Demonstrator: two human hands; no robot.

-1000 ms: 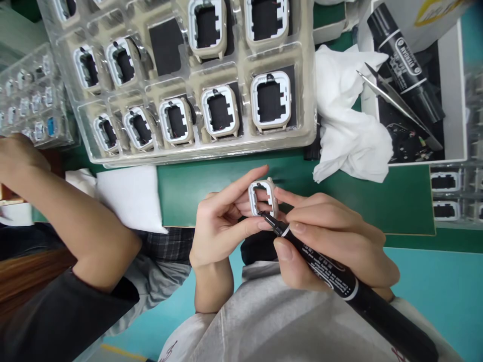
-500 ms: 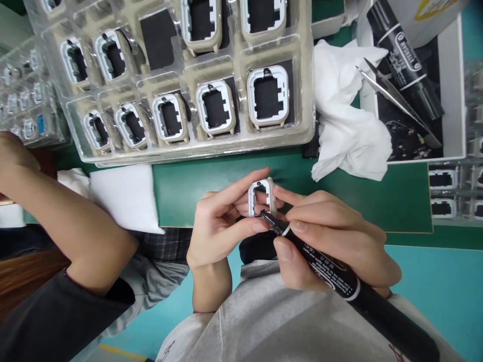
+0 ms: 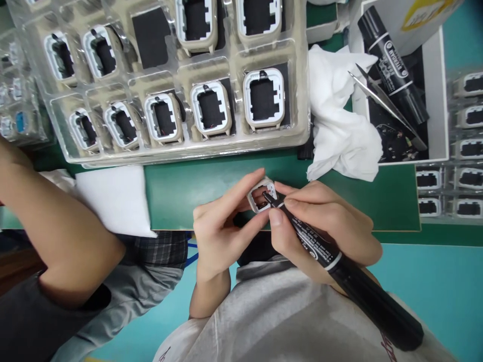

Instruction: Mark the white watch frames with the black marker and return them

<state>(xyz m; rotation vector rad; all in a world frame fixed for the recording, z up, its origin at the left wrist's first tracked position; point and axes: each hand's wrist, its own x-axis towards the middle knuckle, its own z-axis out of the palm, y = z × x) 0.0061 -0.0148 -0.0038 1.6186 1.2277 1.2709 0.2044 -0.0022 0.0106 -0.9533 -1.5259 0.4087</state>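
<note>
Between the thumb and fingers of my left hand (image 3: 222,226) is a small white-and-beige watch case frame (image 3: 250,199), its square opening facing up at a tilt. My right hand (image 3: 328,221) is closed around a black marker pen (image 3: 362,286) like a writing tool. The pen's narrow tip reaches over the frame's opening; whether it touches the inner edge I cannot tell. Above my hands lies a clear plastic tray (image 3: 181,153) with several similar frames in its pockets, such as one watch case frame (image 3: 247,100) at its lower right.
A white crumpled cloth (image 3: 339,136) lies right of the tray. Beside it a white box (image 3: 439,100) holds another black marker (image 3: 392,65) and tweezers (image 3: 385,108). A folded white cloth (image 3: 113,198) lies left. A co-worker's arm (image 3: 56,226) is at far left. More trays stand right.
The frame has turned and tipped in my left hand's fingers. The marker's tip has shifted from the frame's lower edge to over its opening. The whole view has moved slightly.
</note>
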